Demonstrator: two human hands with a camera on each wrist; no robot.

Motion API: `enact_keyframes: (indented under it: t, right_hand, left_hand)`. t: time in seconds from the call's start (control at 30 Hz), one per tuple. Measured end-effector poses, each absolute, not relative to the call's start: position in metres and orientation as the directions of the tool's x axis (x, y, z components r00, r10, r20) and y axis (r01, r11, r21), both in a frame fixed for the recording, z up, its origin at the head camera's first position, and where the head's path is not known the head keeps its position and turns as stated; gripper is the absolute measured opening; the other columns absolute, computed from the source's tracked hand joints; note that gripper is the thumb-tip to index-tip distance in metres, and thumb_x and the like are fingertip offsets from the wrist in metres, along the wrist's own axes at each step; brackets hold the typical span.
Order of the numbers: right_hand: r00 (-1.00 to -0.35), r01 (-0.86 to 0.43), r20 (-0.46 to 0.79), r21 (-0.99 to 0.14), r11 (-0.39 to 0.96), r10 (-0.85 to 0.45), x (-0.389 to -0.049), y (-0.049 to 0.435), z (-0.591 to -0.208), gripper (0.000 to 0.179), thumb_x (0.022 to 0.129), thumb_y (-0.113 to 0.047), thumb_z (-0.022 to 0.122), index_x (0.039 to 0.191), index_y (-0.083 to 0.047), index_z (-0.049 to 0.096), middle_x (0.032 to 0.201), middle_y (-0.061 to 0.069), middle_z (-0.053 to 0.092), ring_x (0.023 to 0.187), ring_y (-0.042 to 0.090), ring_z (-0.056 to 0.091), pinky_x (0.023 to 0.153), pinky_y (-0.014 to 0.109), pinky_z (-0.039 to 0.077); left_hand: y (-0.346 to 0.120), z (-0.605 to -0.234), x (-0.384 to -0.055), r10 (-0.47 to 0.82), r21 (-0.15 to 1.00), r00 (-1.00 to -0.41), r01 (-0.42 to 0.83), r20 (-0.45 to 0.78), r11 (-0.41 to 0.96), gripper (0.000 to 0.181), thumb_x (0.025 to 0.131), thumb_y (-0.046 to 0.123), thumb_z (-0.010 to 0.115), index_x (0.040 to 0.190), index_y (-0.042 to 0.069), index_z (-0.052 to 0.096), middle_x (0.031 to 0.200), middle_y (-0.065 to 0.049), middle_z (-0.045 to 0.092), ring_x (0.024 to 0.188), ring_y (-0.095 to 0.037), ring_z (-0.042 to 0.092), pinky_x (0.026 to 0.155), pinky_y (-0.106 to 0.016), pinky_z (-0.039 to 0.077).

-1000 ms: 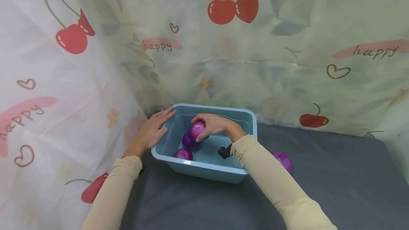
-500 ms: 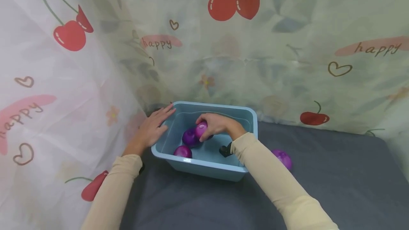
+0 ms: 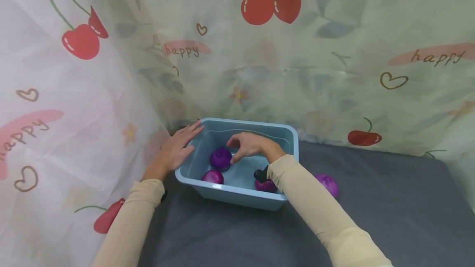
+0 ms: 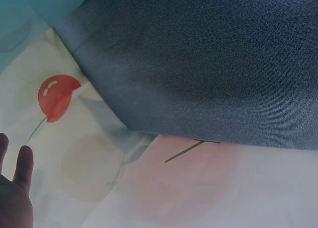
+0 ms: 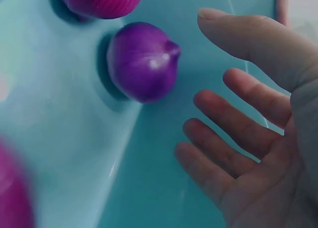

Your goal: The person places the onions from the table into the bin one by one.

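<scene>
A light blue plastic tub (image 3: 289, 135) stands on a grey cloth against a cherry-print curtain. Three purple onions lie in it: one in the middle (image 3: 221, 158), one at the near left (image 3: 212, 176), one at the near right (image 3: 265, 185). My right hand (image 3: 241, 148) hovers inside the tub beside the middle onion (image 5: 142, 61), its fingers (image 5: 233, 158) spread and holding nothing. My left hand (image 3: 182, 145) rests flat on the tub's left rim with straight fingers (image 4: 20, 173). A blurred onion (image 5: 12, 198) shows at the right wrist view's lower left.
A fourth purple onion (image 3: 327, 184) lies on the grey cloth (image 3: 371, 209) just right of the tub, behind my right sleeve. The cherry curtain (image 3: 92, 94) hangs close behind and to the left of the tub. A black wrist strap (image 3: 261, 174) sits on my right wrist.
My right hand let go of the onion it held over the tub and opened. That onion now lies at the tub's near right corner. The left hand has stayed on the rim.
</scene>
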State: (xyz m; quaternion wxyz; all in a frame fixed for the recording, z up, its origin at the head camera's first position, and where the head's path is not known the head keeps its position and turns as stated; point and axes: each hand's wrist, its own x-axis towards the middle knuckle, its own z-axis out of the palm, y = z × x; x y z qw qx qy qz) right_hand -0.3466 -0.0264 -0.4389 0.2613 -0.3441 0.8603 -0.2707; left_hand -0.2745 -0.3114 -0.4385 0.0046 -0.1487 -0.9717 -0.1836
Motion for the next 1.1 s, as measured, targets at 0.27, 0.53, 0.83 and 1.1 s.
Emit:
enact_keyframes:
  t: [0.27,0.53,0.83,1.1]
  right_hand:
    - [-0.623,-0.451,-0.226,-0.678,0.58,-0.749,-0.346,-0.026,-0.431,0.061,0.085,-0.032,0.081,0.138,-0.009,0.06,0.142,0.009,0.063,0.134,0.026,0.057,0.116,0.041,0.045]
    - [-0.591,-0.515,-0.202,-0.65,0.559,-0.781,-0.334,-0.012,-0.397,0.062,0.088,-0.034,0.077,0.141,-0.009,0.057,0.145,0.01,0.06,0.138,0.028,0.054,0.118,0.044,0.043]
    - [-0.601,-0.502,-0.084,-0.735,0.456,-0.795,-0.318,0.034,-0.365,0.057,0.091,-0.033,0.075,0.141,-0.012,0.057,0.145,0.006,0.06,0.141,0.026,0.052,0.117,0.046,0.044]
    - [-0.685,-0.445,0.019,-0.802,0.398,-0.728,-0.31,0.084,-0.355,0.057,0.09,-0.025,0.077,0.141,-0.007,0.057,0.145,0.01,0.058,0.14,0.033,0.051,0.12,0.052,0.039]
  left_hand:
    - [-0.31,-0.441,-0.274,0.284,0.36,-0.956,0.289,0.069,0.887,0.064,0.1,0.025,0.042,0.162,0.032,0.029,0.173,0.009,0.017,0.158,-0.038,0.021,0.12,-0.071,0.023]
    - [-0.312,-0.443,-0.275,0.304,0.37,-0.949,0.315,0.089,0.874,0.064,0.099,0.022,0.041,0.162,0.028,0.031,0.173,0.005,0.019,0.157,-0.041,0.022,0.12,-0.071,0.023]
    - [-0.313,-0.444,-0.277,0.303,0.354,-0.95,0.31,0.077,0.882,0.064,0.099,0.025,0.039,0.162,0.03,0.028,0.173,0.007,0.017,0.157,-0.041,0.021,0.12,-0.072,0.023]
    - [-0.311,-0.441,-0.275,0.297,0.362,-0.952,0.302,0.072,0.882,0.064,0.1,0.022,0.039,0.162,0.029,0.029,0.173,0.004,0.017,0.157,-0.043,0.02,0.12,-0.073,0.022]
